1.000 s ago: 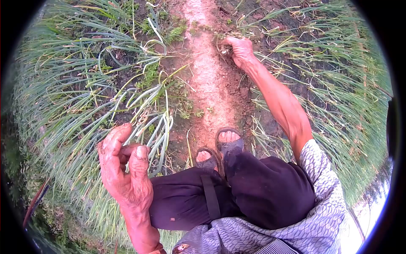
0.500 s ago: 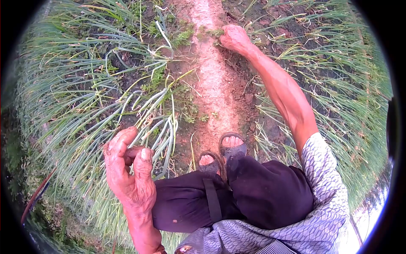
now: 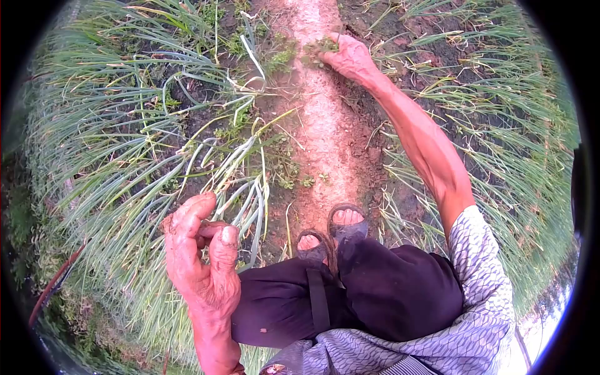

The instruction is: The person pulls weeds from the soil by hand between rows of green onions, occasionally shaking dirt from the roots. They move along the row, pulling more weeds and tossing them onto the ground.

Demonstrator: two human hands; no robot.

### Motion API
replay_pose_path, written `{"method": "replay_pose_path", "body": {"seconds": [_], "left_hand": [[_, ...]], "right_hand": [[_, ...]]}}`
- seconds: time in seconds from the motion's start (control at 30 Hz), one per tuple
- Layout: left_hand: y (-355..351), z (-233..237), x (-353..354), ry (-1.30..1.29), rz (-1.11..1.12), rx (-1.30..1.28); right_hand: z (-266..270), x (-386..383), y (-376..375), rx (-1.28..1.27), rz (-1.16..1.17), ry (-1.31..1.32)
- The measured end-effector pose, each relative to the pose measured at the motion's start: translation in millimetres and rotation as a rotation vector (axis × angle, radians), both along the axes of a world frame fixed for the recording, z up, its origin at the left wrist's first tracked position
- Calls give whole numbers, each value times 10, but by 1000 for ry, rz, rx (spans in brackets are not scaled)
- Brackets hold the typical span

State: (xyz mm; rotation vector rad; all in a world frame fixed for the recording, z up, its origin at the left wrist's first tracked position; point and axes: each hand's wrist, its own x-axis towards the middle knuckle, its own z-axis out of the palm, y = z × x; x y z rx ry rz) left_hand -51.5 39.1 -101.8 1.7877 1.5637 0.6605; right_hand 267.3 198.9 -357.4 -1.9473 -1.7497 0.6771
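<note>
Fingers of the bare right hand point(image 3: 350, 59) close in a pinch around a small, ragged clump of green weeds point(image 3: 322, 47), which looks to have some soil clinging to it. The grip seems to catch the clump at one side, leaving its leafy part sticking out beyond the fingertips, probably because so slight a bundle needs only thumb and fingers. Clump and hand are over the edge of a narrow, reddish bare-earth path point(image 3: 322, 137), at the far end of an outstretched right arm point(image 3: 425, 144); that stretch likely spares the person a step forward.

The mud-smeared left hand point(image 3: 203, 262) holds nothing, its fingers loosely curled and its thumb apart. It is raised beside the knee in dark purple trousers point(image 3: 400, 290), near long, tubular green leaves point(image 3: 250, 206); whether it brushes any is unclear. Held up like this, it seems to be kept out of the way.

Farther in, two feet in dark, strapped sandals point(image 3: 348, 232) are close together at the path's near end, between the leafy strips, presumably so that the plants are not trodden on. The leaves on both sides lean or sprawl over dark soil point(image 3: 412, 81).
</note>
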Motion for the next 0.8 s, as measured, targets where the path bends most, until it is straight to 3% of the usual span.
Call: {"method": "replay_pose_path", "body": {"seconds": [0.03,0.2,0.4,0.8], "left_hand": [[1,11,16,1,3,-7],[12,-17,6,16,-3,13],[10,62,38,60,-13,-31],[51,53,-5,49,-97,85]], "right_hand": [[53,-99,52,-65,55,-131],[-48,-277,87,119,165,-227],[-61,-328,298,90,335,-374],[-140,-302,551,-3,417,-238]]}}
